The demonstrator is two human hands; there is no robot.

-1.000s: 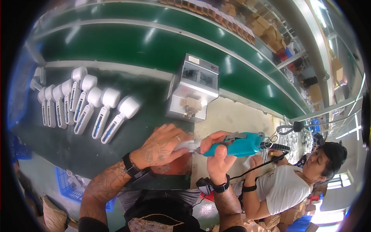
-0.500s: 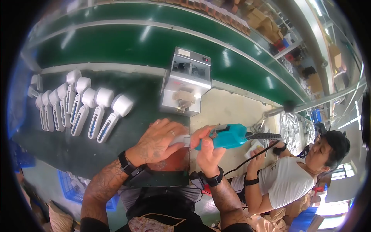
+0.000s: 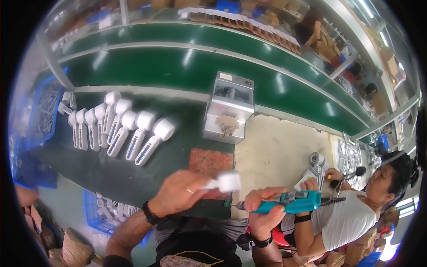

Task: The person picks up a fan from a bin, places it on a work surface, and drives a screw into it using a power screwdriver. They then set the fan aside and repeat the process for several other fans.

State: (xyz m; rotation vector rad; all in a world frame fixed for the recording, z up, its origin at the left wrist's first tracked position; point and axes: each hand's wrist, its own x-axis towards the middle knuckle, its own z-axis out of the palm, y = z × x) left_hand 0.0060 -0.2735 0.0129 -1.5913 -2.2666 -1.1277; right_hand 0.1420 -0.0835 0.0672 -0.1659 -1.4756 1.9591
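Observation:
My left hand [image 3: 180, 196] holds a white plastic handle-shaped part [image 3: 224, 182] just above the near edge of the dark green bench, its wide head pointing right. My right hand [image 3: 262, 209] grips a teal electric screwdriver [image 3: 293, 202], held level with its bit pointing left toward the part. The two hands are close together over a reddish-brown pad [image 3: 209, 162]. A row of several identical white parts [image 3: 118, 127] lies on the bench to the upper left.
A grey metal box machine [image 3: 229, 107] stands behind the pad. A green conveyor belt [image 3: 178, 66] runs along the back. Blue bins [image 3: 44, 111] sit at the left, another blue bin [image 3: 104, 211] below the bench. A person in a white shirt [image 3: 351, 213] works at the right.
My left hand has lifted the white part up off the pad and its head now shows clearly. The screwdriver has dropped slightly lower and away from the part.

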